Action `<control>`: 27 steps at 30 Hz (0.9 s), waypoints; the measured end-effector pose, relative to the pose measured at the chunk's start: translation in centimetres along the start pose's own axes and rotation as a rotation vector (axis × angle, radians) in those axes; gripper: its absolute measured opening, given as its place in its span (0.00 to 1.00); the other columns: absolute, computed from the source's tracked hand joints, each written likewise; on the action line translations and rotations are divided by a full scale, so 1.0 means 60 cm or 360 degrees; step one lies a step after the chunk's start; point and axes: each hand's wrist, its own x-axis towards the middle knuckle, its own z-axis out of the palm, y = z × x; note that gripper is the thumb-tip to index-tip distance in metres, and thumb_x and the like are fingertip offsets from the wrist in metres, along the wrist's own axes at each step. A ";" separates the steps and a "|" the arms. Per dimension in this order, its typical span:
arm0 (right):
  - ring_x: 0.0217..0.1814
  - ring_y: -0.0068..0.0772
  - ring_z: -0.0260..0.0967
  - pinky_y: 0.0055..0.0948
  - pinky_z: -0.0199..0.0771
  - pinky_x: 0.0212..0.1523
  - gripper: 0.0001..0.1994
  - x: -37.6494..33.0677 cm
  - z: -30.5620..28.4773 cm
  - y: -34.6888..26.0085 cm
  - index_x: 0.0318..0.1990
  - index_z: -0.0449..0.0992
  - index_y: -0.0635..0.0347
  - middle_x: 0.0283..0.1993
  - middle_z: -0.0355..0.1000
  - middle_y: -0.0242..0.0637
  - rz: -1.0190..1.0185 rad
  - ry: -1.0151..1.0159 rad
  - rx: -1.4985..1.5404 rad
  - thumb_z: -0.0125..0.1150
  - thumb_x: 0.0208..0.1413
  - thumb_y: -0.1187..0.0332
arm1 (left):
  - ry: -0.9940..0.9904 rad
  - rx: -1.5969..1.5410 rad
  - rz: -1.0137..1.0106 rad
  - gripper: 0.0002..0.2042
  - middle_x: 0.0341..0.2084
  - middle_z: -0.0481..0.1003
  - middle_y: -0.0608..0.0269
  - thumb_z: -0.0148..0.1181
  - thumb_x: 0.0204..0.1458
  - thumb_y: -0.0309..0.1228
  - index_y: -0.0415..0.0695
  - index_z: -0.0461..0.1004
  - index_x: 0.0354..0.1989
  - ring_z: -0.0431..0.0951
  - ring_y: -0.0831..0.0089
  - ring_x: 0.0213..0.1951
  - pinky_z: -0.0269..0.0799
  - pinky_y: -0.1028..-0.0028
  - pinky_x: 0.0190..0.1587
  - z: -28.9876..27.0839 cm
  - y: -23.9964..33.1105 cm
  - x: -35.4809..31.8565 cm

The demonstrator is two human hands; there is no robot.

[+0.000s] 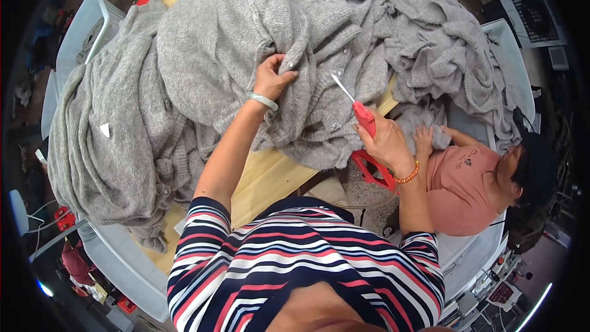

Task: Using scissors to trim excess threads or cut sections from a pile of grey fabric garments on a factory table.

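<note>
Red scissors (362, 117) in right hand (386, 142), blades up-left toward grey knitwear (233, 43).

Sweaters (203, 55) lie heaped on the table (270, 175), far and left; a co-worker (473, 184) sits right, beside the scissors (369, 129).

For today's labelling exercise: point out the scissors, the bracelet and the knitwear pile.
scissors (364, 117), head view, on the red grip.
bracelet (264, 101), head view, on the band at the left wrist.
knitwear pile (203, 43), head view, on the grey fabric.
</note>
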 end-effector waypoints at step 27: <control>0.36 0.57 0.73 0.50 0.71 0.40 0.16 0.005 0.021 -0.062 0.49 0.68 0.56 0.30 0.74 0.53 -0.0163 -0.0267 -0.0269 0.57 0.54 0.61 | 0.0159 0.0481 0.0144 0.06 0.21 0.77 0.70 0.63 0.47 0.26 0.36 0.79 0.30 0.71 0.84 0.24 0.68 0.78 0.27 0.008 -0.007 -0.062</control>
